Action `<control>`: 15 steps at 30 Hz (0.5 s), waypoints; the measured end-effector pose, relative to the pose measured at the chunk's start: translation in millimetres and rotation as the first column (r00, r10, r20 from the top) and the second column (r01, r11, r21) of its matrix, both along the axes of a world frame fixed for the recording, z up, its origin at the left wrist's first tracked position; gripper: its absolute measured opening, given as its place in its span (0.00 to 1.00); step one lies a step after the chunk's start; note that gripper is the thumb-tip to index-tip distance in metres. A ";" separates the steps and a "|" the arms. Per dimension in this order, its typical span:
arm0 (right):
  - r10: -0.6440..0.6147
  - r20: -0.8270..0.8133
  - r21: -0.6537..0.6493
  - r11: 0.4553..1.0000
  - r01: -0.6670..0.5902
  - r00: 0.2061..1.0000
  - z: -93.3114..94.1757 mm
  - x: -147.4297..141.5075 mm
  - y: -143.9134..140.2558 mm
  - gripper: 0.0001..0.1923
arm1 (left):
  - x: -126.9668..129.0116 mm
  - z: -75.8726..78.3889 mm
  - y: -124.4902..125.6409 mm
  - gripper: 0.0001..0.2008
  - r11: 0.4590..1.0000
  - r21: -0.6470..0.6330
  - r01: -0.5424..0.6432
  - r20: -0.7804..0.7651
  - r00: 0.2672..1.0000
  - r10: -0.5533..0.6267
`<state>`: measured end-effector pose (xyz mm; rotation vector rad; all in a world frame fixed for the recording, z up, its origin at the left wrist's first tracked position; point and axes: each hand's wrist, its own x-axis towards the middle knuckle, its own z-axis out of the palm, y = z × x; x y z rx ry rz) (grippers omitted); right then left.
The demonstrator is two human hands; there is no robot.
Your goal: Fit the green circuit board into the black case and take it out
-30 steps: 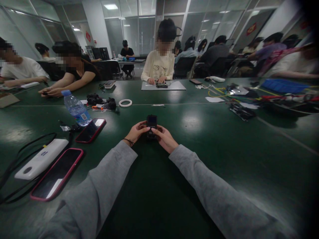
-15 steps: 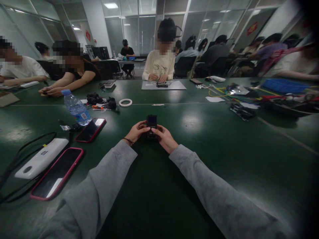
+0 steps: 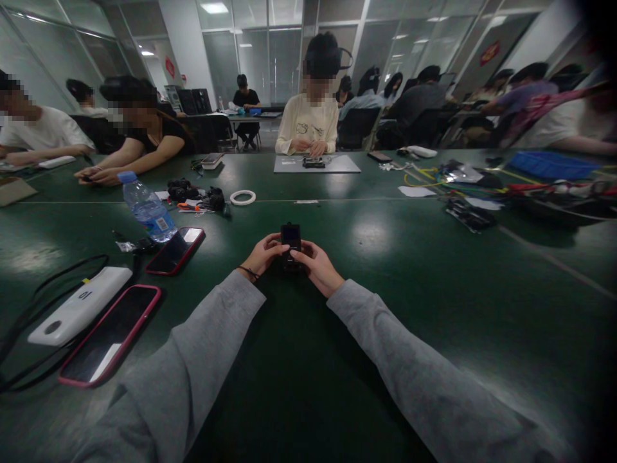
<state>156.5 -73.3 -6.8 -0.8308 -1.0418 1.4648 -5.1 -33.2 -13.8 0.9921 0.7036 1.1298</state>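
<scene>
Two hands (image 3: pixel 263 254) gripping one small black device (image 3: pixel 290 236), two red-cased phones (image 3: pixel 120 328), one bottle (image 3: pixel 148 207)

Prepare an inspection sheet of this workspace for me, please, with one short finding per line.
Surface: dark green table, glossy, with bright light reflections.
Things in hand: small black device, its front facing the camera; whether it touches the table cannot be told.
Clutter: on the left, a water bottle, a near phone, a far phone and a white slab; far right, a blue tray.
Grip: left hand and right hand both hold the device, one from each side.
Cables: black cable by the white slab; yellow wires among parts at right.
Surroundings: person opposite, behind a light board; others seated around.
</scene>
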 end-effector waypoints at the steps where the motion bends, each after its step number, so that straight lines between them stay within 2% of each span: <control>1: 0.001 0.003 0.001 1.000 -0.001 1.000 0.3 0.0 -0.1 0.27 | -0.2 -0.1 0.0 0.26 1.000 -0.001 0.002 0.002 1.000 -0.002; 15: 0.016 -0.012 0.009 1.000 -0.015 1.000 2.1 -1.1 -1.5 0.26 | -1.0 -0.3 0.4 0.25 1.000 -0.007 0.004 0.003 1.000 -0.004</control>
